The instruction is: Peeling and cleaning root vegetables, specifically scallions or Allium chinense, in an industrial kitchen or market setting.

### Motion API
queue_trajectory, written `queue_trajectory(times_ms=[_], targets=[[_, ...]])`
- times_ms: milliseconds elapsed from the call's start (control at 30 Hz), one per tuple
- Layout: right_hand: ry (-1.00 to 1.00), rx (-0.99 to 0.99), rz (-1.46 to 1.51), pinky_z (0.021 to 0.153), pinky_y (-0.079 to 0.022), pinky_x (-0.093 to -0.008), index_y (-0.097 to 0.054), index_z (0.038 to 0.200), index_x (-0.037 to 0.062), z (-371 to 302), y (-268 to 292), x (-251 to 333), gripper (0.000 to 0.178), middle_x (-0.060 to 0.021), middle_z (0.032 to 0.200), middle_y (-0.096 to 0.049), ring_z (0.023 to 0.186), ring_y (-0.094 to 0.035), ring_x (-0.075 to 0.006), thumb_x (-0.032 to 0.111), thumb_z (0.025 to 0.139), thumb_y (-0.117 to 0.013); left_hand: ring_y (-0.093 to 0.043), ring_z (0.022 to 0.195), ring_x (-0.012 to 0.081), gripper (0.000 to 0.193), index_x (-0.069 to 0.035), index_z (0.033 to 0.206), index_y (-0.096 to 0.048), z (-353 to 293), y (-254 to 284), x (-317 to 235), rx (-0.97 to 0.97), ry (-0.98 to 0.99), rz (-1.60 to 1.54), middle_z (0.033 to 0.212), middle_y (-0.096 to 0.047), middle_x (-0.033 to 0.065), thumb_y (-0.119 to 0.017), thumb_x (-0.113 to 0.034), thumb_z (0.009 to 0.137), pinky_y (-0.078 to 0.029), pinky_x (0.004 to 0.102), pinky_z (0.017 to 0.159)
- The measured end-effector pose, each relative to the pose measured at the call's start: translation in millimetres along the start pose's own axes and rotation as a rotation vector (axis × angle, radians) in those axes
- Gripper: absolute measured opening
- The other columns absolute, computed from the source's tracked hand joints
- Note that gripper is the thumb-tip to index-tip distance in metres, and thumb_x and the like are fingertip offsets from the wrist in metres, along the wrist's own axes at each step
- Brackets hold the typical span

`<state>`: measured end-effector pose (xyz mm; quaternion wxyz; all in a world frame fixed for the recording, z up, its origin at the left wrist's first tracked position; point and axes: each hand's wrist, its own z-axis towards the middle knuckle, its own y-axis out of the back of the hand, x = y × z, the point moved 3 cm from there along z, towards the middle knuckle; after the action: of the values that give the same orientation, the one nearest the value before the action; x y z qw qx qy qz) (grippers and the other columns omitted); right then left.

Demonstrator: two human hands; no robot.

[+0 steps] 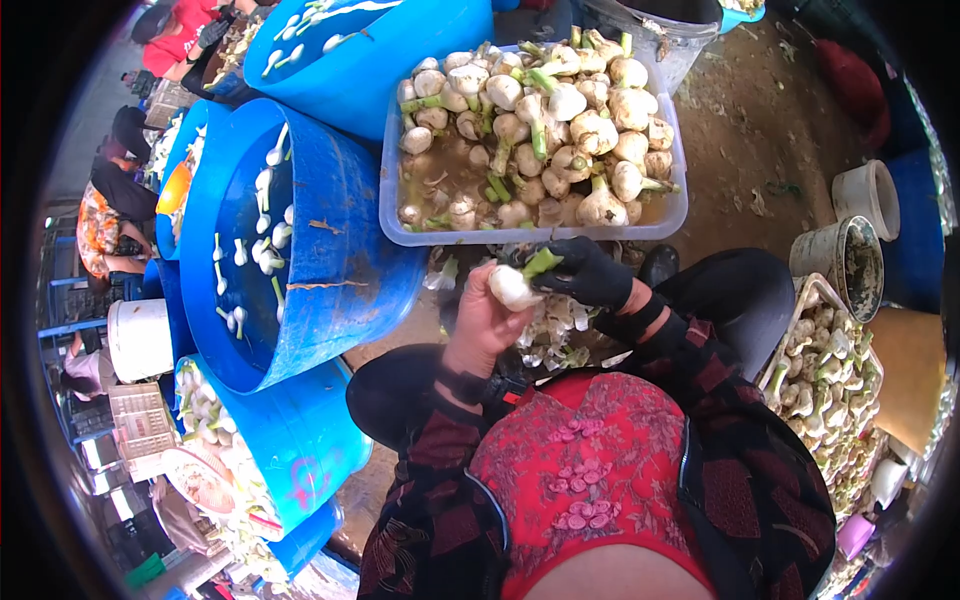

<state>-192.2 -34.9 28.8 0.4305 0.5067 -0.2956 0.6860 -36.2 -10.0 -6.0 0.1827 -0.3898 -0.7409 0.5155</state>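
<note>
In front of my chest, my bare left hand (480, 325) is closed around a white garlic bulb (512, 289) with a short green stem. My right hand (592, 273), in a black glove, is closed against the other side of this bulb, at the base of its stem. Whether the gloved fingers also hold a small tool is hidden. Just beyond both hands stands a translucent plastic tub (530, 238), heaped with soil-stained garlic bulbs (592, 132) on short stems. Murky water shows at its left side. Pale peelings (552, 335) lie below my hands, between my knees.
To the left, a large blue barrel (350, 250) holds water with floating garlic; another blue barrel (345, 75) stands beyond. A crate of garlic (822, 375) sits at my right, near a dirty bucket (838, 262). Other people (180, 40) sit at the far left.
</note>
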Motion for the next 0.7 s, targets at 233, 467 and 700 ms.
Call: queue_trajectory(times_ms=[233, 467, 700], targets=[[-0.362, -0.434, 0.147, 0.060, -0.046, -0.0282, -0.064, 0.092, 0.0017, -12, -20, -28, 0.016, -0.0081, 0.075, -0.065, 0.064, -0.056, -0.0099, 0.007, 0.078, -0.062, -0.050, 0.059, 0.0084, 0.049, -0.006, 0.110, -0.045, -10, -22, -2, -0.372, -0.724, 1.048, 0.088, -0.055, 0.0038, -0.053, -0.045, 0.083, -0.037, 0.0178, 0.044], [-0.102, -0.281, -0.190, 0.061, -0.046, -0.0280, -0.064, 0.092, 0.0023, -7, -19, -18, 0.017, -0.0067, 0.074, -0.065, 0.065, -0.056, -0.0096, 0.007, 0.076, -0.064, -0.048, 0.050, 0.0148, 0.047, -0.008, 0.100, -0.054, -10, -10, -4, -0.104, -0.064, 0.178, 0.070, -0.055, 0.0081, -0.048, -0.050, 0.081, -0.035, 0.0208, 0.036], [-0.142, -0.321, -0.071, 0.068, -0.046, -0.0303, -0.063, 0.092, 0.0010, -3, -23, -21, 0.024, -0.0088, 0.084, -0.063, 0.074, -0.057, -0.0130, 0.009, 0.071, -0.069, -0.048, 0.052, 0.0160, 0.071, -0.009, 0.109, -0.052, -8, -10, -2, -0.201, -0.101, 0.183, 0.080, -0.057, 0.0107, -0.034, -0.070, 0.078, -0.035, 0.0184, 0.040]])
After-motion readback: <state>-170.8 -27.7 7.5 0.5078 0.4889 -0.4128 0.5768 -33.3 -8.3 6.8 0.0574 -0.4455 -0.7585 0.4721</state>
